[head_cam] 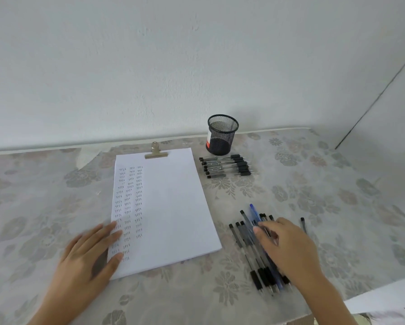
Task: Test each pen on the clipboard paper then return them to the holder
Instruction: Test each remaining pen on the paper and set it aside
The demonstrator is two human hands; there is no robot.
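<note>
**Q:** Item count?
**A:** One mesh holder (pixel 221 137) stands upright near the far edge of the table (pixel 337 191). One sheet of paper (pixel 168 207) lies mid-table under one metal clip (pixel 156 151). The far row of pens (pixel 225 166) lies just in front of the holder, about six side by side. The near pile of pens (pixel 250 252), toward the table's near right, has at least seven dark ones plus one blue pen (pixel 255 213). One lone pen (pixel 303 224) lies right of the pile.

**Q:** Obscured items?
**A:** The right hand (pixel 288 247) covers the pile's middle. Its fingers curl onto the pens; whether they pinch one cannot be determined. The left hand (pixel 88 256), blurred, lies flat on the paper's lower left edge, fingers straight and slightly spread.

**Q:** Legible text?
**A:** None. The paper's three columns of marks and the holder's red-and-white label are too small to read.
</note>
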